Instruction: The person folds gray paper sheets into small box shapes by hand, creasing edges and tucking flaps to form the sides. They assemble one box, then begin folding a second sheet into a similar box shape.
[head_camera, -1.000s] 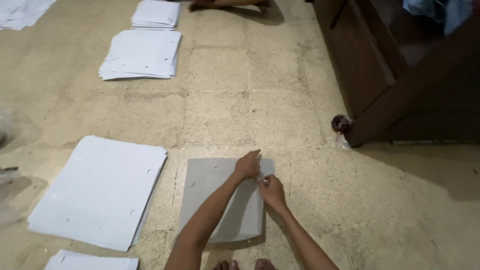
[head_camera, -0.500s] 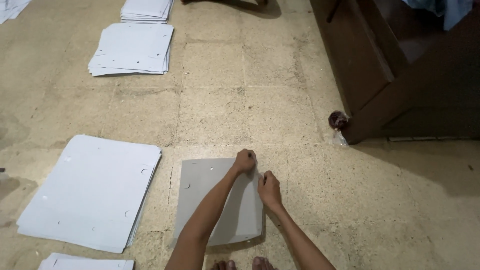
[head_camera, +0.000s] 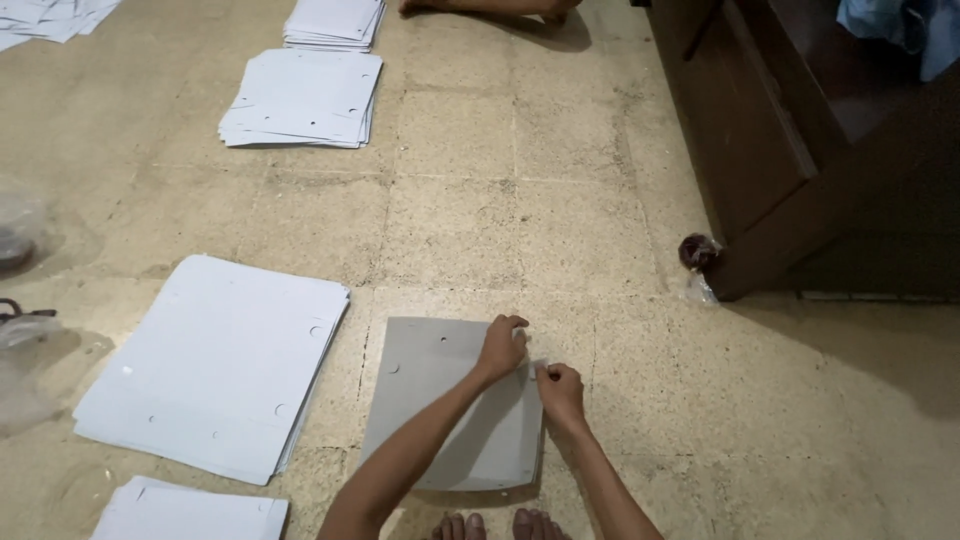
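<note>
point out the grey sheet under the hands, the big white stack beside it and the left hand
grey sheet (head_camera: 430, 400): head view, bare left half of the sheet
big white stack (head_camera: 215, 365): head view, middle of the top sheet
left hand (head_camera: 502, 348): head view, back of the hand

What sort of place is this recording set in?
Probably an informal home-style workroom with work done on the floor: a bare stone-tiled floor, stacks of punched white sheets laid on it, dark wooden furniture, and both hands on a grey sheet.

White sheet stacks (head_camera: 218, 365) (head_camera: 302, 98) on tile floor (head_camera: 500, 190) at left, dark wood cabinet (head_camera: 760, 130) top right, plastic-wrapped ball (head_camera: 698, 252) by its corner.
</note>
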